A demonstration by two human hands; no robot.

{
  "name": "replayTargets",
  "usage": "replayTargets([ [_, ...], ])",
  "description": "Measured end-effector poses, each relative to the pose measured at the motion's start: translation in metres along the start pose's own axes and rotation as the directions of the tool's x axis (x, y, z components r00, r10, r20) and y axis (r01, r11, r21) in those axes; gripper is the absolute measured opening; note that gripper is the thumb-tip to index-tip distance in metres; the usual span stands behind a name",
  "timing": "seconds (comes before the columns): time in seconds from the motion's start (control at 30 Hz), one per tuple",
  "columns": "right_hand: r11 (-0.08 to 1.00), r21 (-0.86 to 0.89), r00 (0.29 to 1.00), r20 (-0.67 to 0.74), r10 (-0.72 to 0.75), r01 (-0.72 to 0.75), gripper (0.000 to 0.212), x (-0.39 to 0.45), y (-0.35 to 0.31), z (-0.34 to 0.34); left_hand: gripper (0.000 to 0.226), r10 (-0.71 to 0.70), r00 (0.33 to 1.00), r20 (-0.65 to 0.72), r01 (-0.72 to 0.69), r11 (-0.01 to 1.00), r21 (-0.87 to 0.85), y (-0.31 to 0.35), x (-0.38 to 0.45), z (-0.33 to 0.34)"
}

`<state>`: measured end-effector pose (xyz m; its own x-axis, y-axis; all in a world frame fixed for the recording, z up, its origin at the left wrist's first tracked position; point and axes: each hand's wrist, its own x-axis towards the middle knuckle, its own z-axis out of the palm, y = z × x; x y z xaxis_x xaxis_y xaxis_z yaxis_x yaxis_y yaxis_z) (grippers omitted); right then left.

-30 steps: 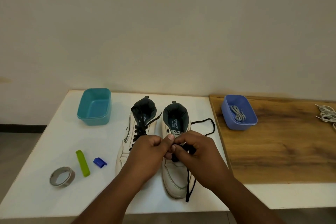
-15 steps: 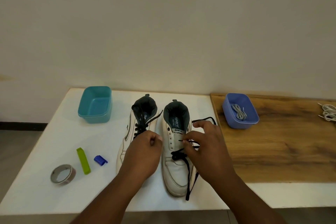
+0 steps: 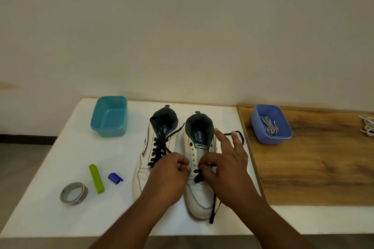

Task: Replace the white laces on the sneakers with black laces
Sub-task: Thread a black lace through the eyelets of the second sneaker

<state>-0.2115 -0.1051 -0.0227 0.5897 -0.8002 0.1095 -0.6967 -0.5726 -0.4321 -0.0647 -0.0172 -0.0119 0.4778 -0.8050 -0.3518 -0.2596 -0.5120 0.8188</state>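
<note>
Change since half a second ago: my right hand has opened out, index and middle fingers now lifted and spread over the shoe's collar, where before they were drawn closer together over the eyelets. My left hand stays where it was, fingers curled at the shoe's inner edge.

Grip, right: thumb and a bent finger pinch the black lace at the lower eyelets of the right sneaker; the other fingers stand wide. Grip, left: curled tight against the eyelet edge of the same shoe; I cannot tell whether it holds lace or leather.

Lace: crossed low on the right sneaker, one end trailing past the toe toward me, the other looping out beyond my right fingers on the table.

Left sneaker: just beside the right one, already laced in black.

White table: tape roll, green clip, blue clip near left; teal tub far left.

Wooden board on the right: blue tub holding white laces; more white cord at the edge.

Beyond: plain pale wall.
</note>
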Motion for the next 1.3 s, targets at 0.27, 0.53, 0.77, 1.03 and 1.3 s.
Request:
replayTargets([
  [0.27, 0.949, 0.226, 0.973, 0.123, 0.197, -0.220, 0.031, 0.001, -0.006, -0.002, 0.008, 0.006, 1.000, -0.012, -0.006, 1.000, -0.022, -0.001, 0.000, 0.000],
  [0.53, 0.963, 0.177, 0.974, 0.138, 0.179, -0.202, 0.025, 0.002, -0.010, 0.002, 0.009, 0.027, 0.999, -0.022, -0.027, 1.000, 0.006, -0.001, 0.002, -0.001],
  [0.77, 0.979, 0.108, 0.968, 0.204, 0.148, -0.173, 0.022, 0.000, -0.012, -0.001, 0.002, 0.107, 0.990, -0.090, -0.088, 0.977, 0.196, 0.004, 0.002, 0.002],
  [1.03, 0.993, -0.052, 0.971, 0.210, 0.114, -0.106, 0.045, -0.002, -0.001, -0.005, 0.013, 0.058, 0.996, -0.071, -0.049, 0.991, 0.124, 0.008, -0.002, -0.002],
  [1.3, 0.985, -0.107, 0.969, 0.190, 0.155, -0.137, 0.056, -0.002, -0.007, -0.008, 0.016, 0.015, 0.959, -0.283, -0.139, 0.894, -0.425, 0.028, -0.005, -0.008],
])
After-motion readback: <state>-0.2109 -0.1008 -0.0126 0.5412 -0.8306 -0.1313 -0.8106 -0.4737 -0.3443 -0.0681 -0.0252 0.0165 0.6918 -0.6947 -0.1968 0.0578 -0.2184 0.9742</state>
